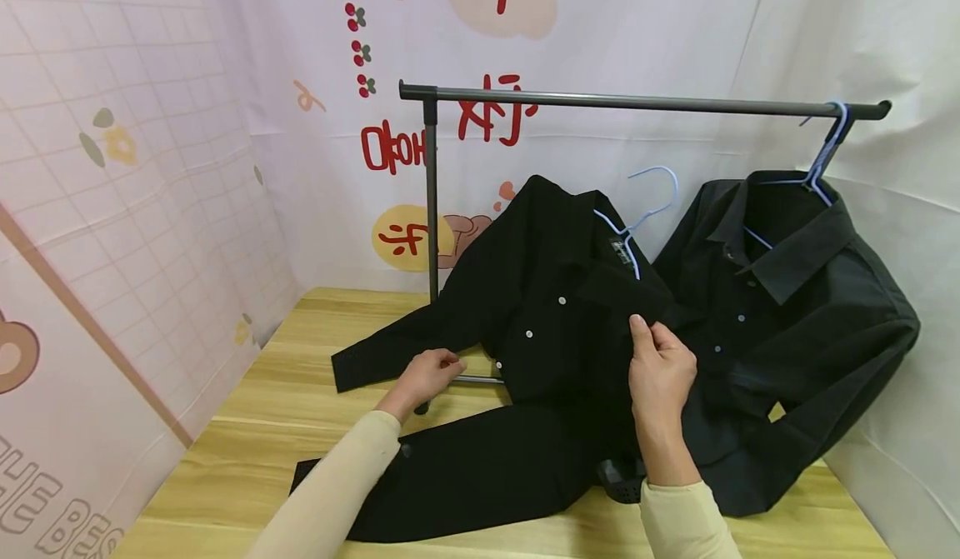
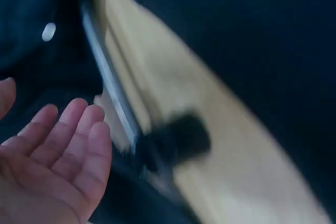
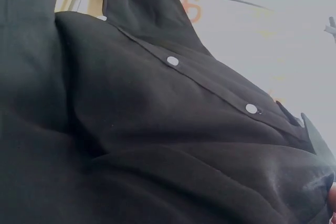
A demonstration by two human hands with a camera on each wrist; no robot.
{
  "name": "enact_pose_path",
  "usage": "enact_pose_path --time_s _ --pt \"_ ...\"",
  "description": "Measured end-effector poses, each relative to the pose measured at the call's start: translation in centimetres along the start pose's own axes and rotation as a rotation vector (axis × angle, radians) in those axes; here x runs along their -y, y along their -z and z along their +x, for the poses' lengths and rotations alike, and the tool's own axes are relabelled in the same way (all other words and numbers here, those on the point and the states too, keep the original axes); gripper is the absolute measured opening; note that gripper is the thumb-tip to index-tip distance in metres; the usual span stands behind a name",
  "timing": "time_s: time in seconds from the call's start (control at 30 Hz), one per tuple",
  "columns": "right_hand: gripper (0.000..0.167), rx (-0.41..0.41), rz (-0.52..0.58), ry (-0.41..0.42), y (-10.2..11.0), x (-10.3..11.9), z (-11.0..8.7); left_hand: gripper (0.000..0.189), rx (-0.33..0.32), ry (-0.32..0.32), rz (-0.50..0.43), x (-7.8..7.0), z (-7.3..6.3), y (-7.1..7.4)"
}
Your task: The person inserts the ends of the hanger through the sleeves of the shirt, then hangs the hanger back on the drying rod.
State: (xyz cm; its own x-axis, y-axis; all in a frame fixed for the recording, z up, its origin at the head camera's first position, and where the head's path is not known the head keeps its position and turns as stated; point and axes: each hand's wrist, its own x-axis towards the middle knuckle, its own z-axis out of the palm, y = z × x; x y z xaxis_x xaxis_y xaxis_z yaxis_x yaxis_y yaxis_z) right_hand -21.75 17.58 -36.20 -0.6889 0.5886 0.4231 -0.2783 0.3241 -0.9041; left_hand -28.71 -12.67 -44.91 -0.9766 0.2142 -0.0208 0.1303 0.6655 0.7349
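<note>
A black shirt (image 1: 525, 292) with white buttons leans against the rack, its sleeves spread over the wooden table. A light-blue wire hanger (image 1: 628, 230) sits in its collar, the hook free of the rod. My right hand (image 1: 662, 376) pinches the shirt's front between thumb and fingers; only a fingertip shows at the right edge of the right wrist view. My left hand (image 1: 429, 373) hovers beside the shirt's button edge. In the left wrist view its fingers (image 2: 68, 142) are loosely bent and hold nothing, near a white button (image 2: 49, 32).
A dark metal rack's rod (image 1: 637, 102) spans the back, with an upright post (image 1: 431, 201) at left. Another black shirt (image 1: 817, 292) hangs at the right on a blue hanger (image 1: 825, 151). The wooden table (image 1: 247, 442) meets printed cloth walls (image 1: 337, 209).
</note>
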Motion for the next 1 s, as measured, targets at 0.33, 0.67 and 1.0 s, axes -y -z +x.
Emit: enact_pose_path --time_s 0.33,0.67,1.0 --pt "0.055 0.022 0.033 -0.038 -0.1 0.6 -0.1 0.042 0.053 0.177 -0.381 -2.7 3.0 -5.4" --pt "0.057 0.003 0.028 -0.046 -0.1 0.5 0.1 0.053 -0.106 0.233 -0.609 -3.9 4.7 -8.3" --pt "0.057 -0.027 0.103 -0.204 -0.1 -1.8 0.5 0.031 -0.591 -0.008 -0.477 -5.3 3.0 -2.2"
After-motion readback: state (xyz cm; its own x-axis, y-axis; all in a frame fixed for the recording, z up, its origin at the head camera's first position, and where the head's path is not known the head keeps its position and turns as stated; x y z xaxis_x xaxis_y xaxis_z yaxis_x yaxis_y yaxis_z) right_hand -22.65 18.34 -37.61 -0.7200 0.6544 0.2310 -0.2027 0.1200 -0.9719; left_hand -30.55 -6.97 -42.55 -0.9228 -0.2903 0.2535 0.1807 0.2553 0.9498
